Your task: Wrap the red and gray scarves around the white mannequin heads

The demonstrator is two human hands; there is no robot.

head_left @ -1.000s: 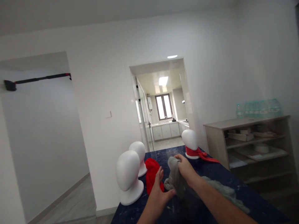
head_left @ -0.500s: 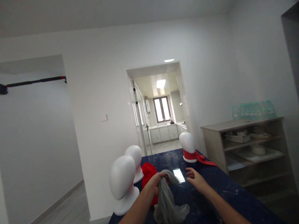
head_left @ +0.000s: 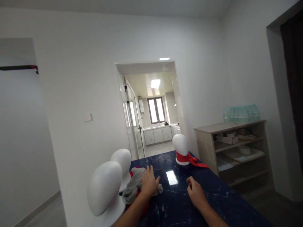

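My left hand (head_left: 148,182) lies flat with fingers spread on a crumpled grey cloth (head_left: 133,186), which rests on a red cloth (head_left: 137,205) at the left side of the dark blue marbled table (head_left: 213,195). My right hand (head_left: 195,192) hovers just above the tabletop to the right, fingers loosely curled and holding nothing. Two white mannequin heads (head_left: 105,189) (head_left: 121,164) stand at the table's left edge beside the cloths. A third white head (head_left: 181,148) at the far end has a red scarf (head_left: 193,160) tied round its neck.
A wooden shelf unit (head_left: 236,148) with papers and plastic water bottles (head_left: 241,112) on top stands at the right wall. A doorway (head_left: 151,107) ahead opens onto a kitchen. White walls close in on the left.
My left hand carried the grey cloth leftward and pressed it down onto the red cloth. My right hand let go of it and drew back. The view turned to the left.
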